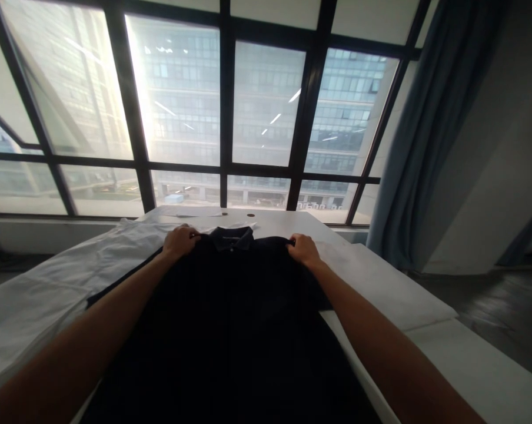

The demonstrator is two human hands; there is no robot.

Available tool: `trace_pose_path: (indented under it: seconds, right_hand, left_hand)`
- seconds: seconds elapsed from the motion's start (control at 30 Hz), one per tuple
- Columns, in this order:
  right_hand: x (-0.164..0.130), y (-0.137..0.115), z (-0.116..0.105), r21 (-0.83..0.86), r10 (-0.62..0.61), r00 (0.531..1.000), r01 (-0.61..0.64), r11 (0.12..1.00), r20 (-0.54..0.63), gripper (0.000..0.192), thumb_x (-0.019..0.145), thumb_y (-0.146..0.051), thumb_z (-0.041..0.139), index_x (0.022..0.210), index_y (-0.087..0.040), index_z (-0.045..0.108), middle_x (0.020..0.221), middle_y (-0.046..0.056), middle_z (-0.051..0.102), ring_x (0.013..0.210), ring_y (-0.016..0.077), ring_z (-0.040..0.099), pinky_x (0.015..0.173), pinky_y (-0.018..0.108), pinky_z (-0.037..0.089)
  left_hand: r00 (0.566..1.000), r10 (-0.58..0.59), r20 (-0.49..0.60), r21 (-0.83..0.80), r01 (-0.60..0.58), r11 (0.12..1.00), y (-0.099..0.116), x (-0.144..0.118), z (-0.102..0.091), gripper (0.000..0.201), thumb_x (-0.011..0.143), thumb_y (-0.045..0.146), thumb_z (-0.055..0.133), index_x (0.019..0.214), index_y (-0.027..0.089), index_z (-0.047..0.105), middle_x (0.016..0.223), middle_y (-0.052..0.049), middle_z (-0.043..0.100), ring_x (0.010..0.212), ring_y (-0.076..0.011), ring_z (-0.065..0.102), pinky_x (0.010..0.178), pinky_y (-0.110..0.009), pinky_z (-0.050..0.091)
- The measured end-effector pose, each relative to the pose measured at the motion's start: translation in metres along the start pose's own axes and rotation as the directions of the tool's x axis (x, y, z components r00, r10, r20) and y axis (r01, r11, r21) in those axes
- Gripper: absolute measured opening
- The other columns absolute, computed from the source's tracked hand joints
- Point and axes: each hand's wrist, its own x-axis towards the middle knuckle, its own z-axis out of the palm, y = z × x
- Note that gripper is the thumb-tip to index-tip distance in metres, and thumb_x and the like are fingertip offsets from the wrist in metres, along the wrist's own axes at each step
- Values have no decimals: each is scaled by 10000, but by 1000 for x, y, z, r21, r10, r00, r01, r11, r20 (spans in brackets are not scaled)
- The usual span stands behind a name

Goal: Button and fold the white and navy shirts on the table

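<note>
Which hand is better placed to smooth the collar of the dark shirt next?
Probably the left hand. It grips the shoulder of the dark shirt right beside the collar. The right hand grips the other shoulder, farther from the collar.

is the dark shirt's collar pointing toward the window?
Yes, the dark collared polo shirt lies with its collar at the far end, nearest the window, both hands gripping its shoulders.
</note>
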Motion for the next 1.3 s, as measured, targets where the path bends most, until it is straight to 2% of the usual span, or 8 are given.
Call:
trace_pose_path:
  seconds: [0.1, 0.23, 0.5, 0.7, 0.83, 0.97, 1.17, 1.3]
  right_hand:
    - [9, -9, 4, 1, 59, 996, -59, 998, -68, 283, 911, -261, 493, 1115, -132, 642, 1092, 150, 654, 1035, 252, 598, 910, 301, 424]
    - [3, -25, 21, -106, 155, 984, -146, 984, 87, 392, 885, -261, 556, 1233, -80, 559, 1249, 209, 535, 1079, 272, 581, 912, 320, 439]
    - [-48, -109, 33, 100, -200, 942, 179, 979, 270, 196, 870, -329, 563, 900, -196, 704, 951, 94, 698, 936, 246, 653, 809, 321, 485]
    - [-66, -143, 48, 168, -213, 855, 150, 974, 473, 227, 746, -374, 690, 764, -149, 700, 906, 156, 703, 946, 340, 661, 778, 392, 522]
    - [-63, -143, 50, 176, -176, 831, 95, 980, 528, 141, 681, -240, 736, 629, -149, 642, 725, 135, 691, 793, 332, 692, 694, 391, 554]
    - [-58, -141, 47, 221, -108, 738, -58, 974, 667, 149, 690, -140, 688, 577, -145, 591, 509, 66, 602, 480, 246, 638, 470, 330, 537]
    - [-60, -127, 48, 380, -38, 725, -315, 870, 688, 144, 736, -125, 606, 595, -129, 577, 483, 45, 589, 427, 159, 591, 391, 217, 478]
    - [-64, -120, 50, 480, -73, 726, -372, 795, 684, 162, 748, -104, 574, 588, -129, 562, 507, 27, 597, 416, 126, 572, 386, 189, 452]
  left_hand:
    - [996, -63, -56, 20, 64, 998, 11, 17, 3, 339, 887, 345, 482, 1095, 220, 720, 1159, -92, 643, 1029, -252, 609, 899, -321, 452]
    - [990, -125, 72, 30, 123, 992, 33, 13, 23, 435, 875, 305, 504, 1269, 155, 611, 1268, -142, 588, 1092, -261, 594, 899, -309, 452]
    - [912, 170, 374, -202, -99, 974, 71, -60, 38, 208, 833, 325, 565, 872, 211, 735, 885, -58, 724, 872, -224, 659, 715, -266, 458]
    - [955, 229, 189, -289, -169, 942, 62, -100, 57, 220, 872, 260, 498, 942, 222, 703, 969, -45, 698, 879, -188, 645, 765, -263, 449]
    - [929, 273, 248, -287, -198, 937, 61, -99, 53, 236, 834, 246, 532, 1003, 251, 697, 938, -26, 699, 881, -192, 649, 756, -258, 450]
    - [886, 226, 406, -294, -108, 950, 68, -85, 44, 229, 766, 291, 611, 965, 250, 718, 811, -15, 707, 756, -192, 653, 624, -239, 431]
    - [826, 157, 542, -333, 39, 942, 82, -68, 46, 146, 696, 242, 644, 567, 176, 663, 507, -11, 589, 501, -142, 558, 483, -226, 366]
    - [714, 50, 699, -387, 318, 866, 89, -65, 46, 261, 693, 262, 651, 478, 162, 543, 401, 23, 469, 355, -93, 429, 389, -216, 300]
